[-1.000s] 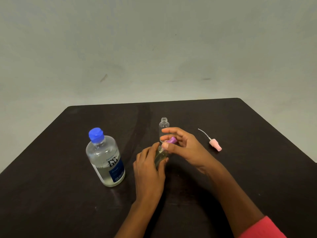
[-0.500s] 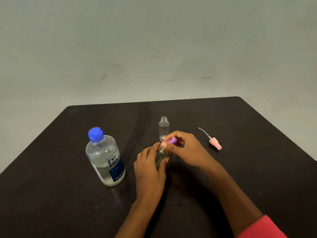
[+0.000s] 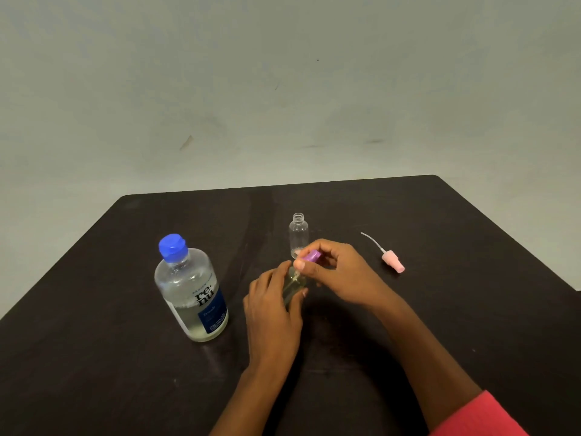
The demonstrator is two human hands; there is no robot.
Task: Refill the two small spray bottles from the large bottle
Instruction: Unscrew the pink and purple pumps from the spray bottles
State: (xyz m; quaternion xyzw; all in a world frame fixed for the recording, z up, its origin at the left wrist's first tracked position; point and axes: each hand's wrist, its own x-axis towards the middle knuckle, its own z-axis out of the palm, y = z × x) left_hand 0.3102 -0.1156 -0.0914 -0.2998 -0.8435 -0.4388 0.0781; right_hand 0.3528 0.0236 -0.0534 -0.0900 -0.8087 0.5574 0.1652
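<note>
At centre frame the left hand [image 3: 273,306] is wrapped round a small spray bottle [image 3: 295,280] standing on the dark table [image 3: 94,357]; the bottle holds yellowish liquid. The right hand [image 3: 341,275] pinches the purple spray top [image 3: 312,256] at that bottle's neck between thumb and fingertips. Whether the top is seated or loose cannot be told.

Just behind these hands stands a second small bottle [image 3: 298,232], clear, upright and uncapped. Its pink spray head [image 3: 393,262] lies on its side to the right of centre, dip tube pointing to the upper left.

The large bottle [image 3: 191,294] stands left of centre, upright, blue cap [image 3: 172,246] on, roughly a third full. A red sleeve [image 3: 481,416] shows at the lower right corner.
</note>
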